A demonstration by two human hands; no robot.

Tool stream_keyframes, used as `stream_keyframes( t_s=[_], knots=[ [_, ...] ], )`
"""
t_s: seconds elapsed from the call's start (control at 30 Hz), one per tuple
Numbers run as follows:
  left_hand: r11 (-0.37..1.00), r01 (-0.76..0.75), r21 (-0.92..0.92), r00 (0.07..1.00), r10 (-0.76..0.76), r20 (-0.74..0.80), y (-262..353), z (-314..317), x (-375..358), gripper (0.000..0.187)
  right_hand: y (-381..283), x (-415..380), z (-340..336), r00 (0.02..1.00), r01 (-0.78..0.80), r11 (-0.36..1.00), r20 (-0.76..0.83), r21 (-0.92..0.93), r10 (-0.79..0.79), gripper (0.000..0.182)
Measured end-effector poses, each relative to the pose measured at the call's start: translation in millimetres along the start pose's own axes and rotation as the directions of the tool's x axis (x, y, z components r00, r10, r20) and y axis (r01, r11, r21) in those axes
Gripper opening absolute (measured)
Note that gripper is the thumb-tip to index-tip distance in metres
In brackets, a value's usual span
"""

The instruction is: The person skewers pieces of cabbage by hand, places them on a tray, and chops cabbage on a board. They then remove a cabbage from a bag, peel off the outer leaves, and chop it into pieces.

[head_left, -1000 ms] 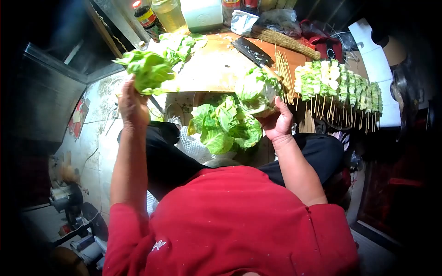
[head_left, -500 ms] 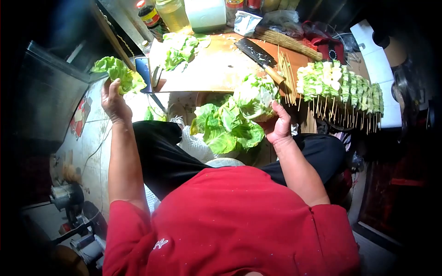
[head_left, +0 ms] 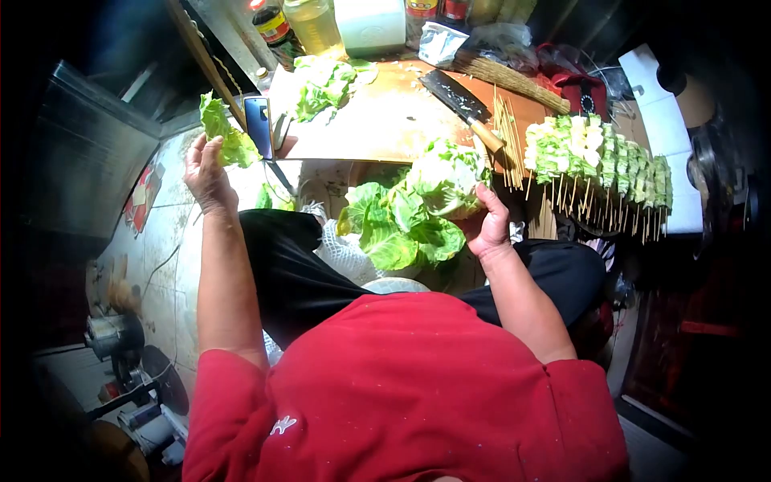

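My left hand (head_left: 210, 175) pinches a green cabbage leaf (head_left: 227, 138) with a yellowed edge, held up to the left of the board, near an upright phone (head_left: 259, 127). My right hand (head_left: 487, 223) is wrapped around the right side of a cabbage head (head_left: 446, 178), its fingers partly hidden behind it. Loose outer leaves (head_left: 387, 233) spread from the head toward the left, above my lap. Torn cabbage leaves (head_left: 320, 87) lie in a pile on the cutting board (head_left: 373, 120).
A cleaver (head_left: 462, 104) rests on the board beside bare bamboo skewers (head_left: 507, 132). Rows of skewered greens (head_left: 598, 161) stand at the right. A straw brush (head_left: 514, 80), bottles (head_left: 273, 28) and a paper roll (head_left: 369, 26) line the back. A fan-like machine (head_left: 128, 353) is lower left.
My left hand has moved slightly right with the leaf, which now hangs more upright. My right hand keeps its hold on the cabbage head. The whole view has shifted a little.
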State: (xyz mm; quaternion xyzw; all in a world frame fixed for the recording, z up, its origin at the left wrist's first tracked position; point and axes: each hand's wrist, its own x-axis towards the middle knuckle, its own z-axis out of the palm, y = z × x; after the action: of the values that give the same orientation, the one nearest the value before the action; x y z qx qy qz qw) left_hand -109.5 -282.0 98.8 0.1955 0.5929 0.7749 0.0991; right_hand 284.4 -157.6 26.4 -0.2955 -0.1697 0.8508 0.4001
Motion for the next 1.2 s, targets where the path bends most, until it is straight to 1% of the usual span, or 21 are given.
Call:
stream_keyframes(
  t_s=[0.03, 0.1, 0.17, 0.2, 0.3, 0.33, 0.37, 0.43, 0.47, 0.5, 0.57, 0.77, 0.9, 0.97, 1.0, 1.1, 1.13, 1.17, 1.2],
  knots=[
    [1.0, -0.017, 0.012, 1.0, 0.017, 0.004, -0.3, -0.3, -0.1, 0.036, 1.6, 1.2, -2.2, 1.0, -0.003, 1.0, 0.005, 0.0, 0.003, 0.034],
    [0.998, -0.046, 0.032, 0.999, 0.045, 0.008, -0.1, -1.1, -0.3, 0.033, 2.0, 3.8, -10.0, 0.999, -0.006, 0.995, 0.051, -0.101, 0.011, 0.052],
    [0.997, -0.074, 0.036, 0.997, 0.073, 0.021, -3.4, -3.4, 0.7, 0.033, 2.7, 4.6, -11.8, 0.997, -0.013, 0.994, 0.069, -0.109, 0.021, 0.053],
    [0.994, -0.085, 0.067, 0.996, 0.083, 0.032, -0.2, -1.6, -2.2, 0.04, 3.1, 4.8, -12.1, 0.998, -0.017, 0.994, 0.061, -0.108, 0.024, 0.053],
    [0.987, -0.119, 0.106, 0.993, 0.116, 0.038, -2.2, -4.1, -1.9, 0.035, 2.3, 0.9, -5.2, 0.996, -0.036, 0.994, 0.078, -0.106, 0.044, 0.052],
    [0.981, -0.141, 0.136, 0.99, 0.138, 0.034, -2.2, -4.2, -2.8, 0.034, 1.6, -2.5, 2.5, 0.997, -0.04, 0.995, 0.059, -0.095, 0.046, 0.05],
    [0.963, -0.202, 0.179, 0.979, 0.196, 0.049, -5.5, -7.2, -0.8, 0.035, 0.8, -5.4, 7.1, 0.998, -0.044, 0.995, 0.036, -0.087, 0.047, 0.048],
    [0.97, -0.146, 0.195, 0.989, 0.145, 0.02, -2.8, -5.9, -3.6, 0.035, 2.1, -2.8, 2.3, 0.996, -0.053, 0.994, 0.06, -0.101, 0.059, 0.049],
    [0.978, -0.164, 0.132, 0.986, 0.163, 0.015, -4.5, -6.6, -2.1, 0.034, 2.9, -1.4, 2.7, 0.997, -0.046, 0.994, 0.055, -0.095, 0.052, 0.049],
    [0.969, -0.195, 0.154, 0.981, 0.195, 0.016, -3.8, -7.6, -2.0, 0.033, 4.5, -1.3, 2.0, 0.998, -0.042, 0.995, 0.047, -0.089, 0.046, 0.049],
    [0.966, -0.186, 0.181, 0.982, 0.186, 0.015, -3.4, -11.3, -0.9, 0.033, 6.0, 3.7, -9.2, 0.996, -0.048, 0.992, 0.075, -0.118, 0.057, 0.051],
    [0.953, -0.193, 0.232, 0.979, 0.203, -0.02, -1.6, -18.9, -0.3, 0.032, 10.8, 8.0, -6.8, 0.994, -0.067, 0.99, 0.081, -0.122, 0.078, 0.051],
    [0.949, -0.207, 0.236, 0.975, 0.219, -0.026, -0.9, -24.4, -1.5, 0.032, 15.1, 10.3, -3.0, 0.994, -0.077, 0.985, 0.07, -0.154, 0.089, 0.051],
    [0.956, -0.187, 0.225, 0.98, 0.197, -0.026, 1.4, -25.6, -3.0, 0.032, 18.1, 12.3, -0.9, 0.993, -0.078, 0.985, 0.081, -0.151, 0.091, 0.052],
    [0.939, -0.234, 0.251, 0.97, 0.244, -0.008, -0.3, -27.5, -1.5, 0.032, 19.4, 13.4, -0.1, 0.992, -0.082, 0.985, 0.083, -0.153, 0.096, 0.052],
    [0.944, -0.228, 0.236, 0.972, 0.234, 0.006, -2.1, -30.7, -1.1, 0.032, 22.4, 16.2, 2.4, 0.991, -0.098, 0.982, 0.079, -0.159, 0.111, 0.053],
    [0.96, -0.183, 0.213, 0.982, 0.19, -0.012, 0.6, -29.0, -3.2, 0.032, 22.9, 16.8, 3.5, 0.99, -0.102, 0.981, 0.08, -0.164, 0.116, 0.053],
    [0.96, -0.181, 0.212, 0.982, 0.188, -0.015, -1.3, -31.0, -2.5, 0.032, 23.2, 16.6, 3.8, 0.989, -0.106, 0.98, 0.08, -0.169, 0.121, 0.053],
    [0.941, -0.204, 0.268, 0.976, 0.216, -0.015, -3.0, -32.7, -0.7, 0.032, 23.7, 16.9, 3.5, 0.989, -0.108, 0.979, 0.078, -0.172, 0.123, 0.053]
  ],
)
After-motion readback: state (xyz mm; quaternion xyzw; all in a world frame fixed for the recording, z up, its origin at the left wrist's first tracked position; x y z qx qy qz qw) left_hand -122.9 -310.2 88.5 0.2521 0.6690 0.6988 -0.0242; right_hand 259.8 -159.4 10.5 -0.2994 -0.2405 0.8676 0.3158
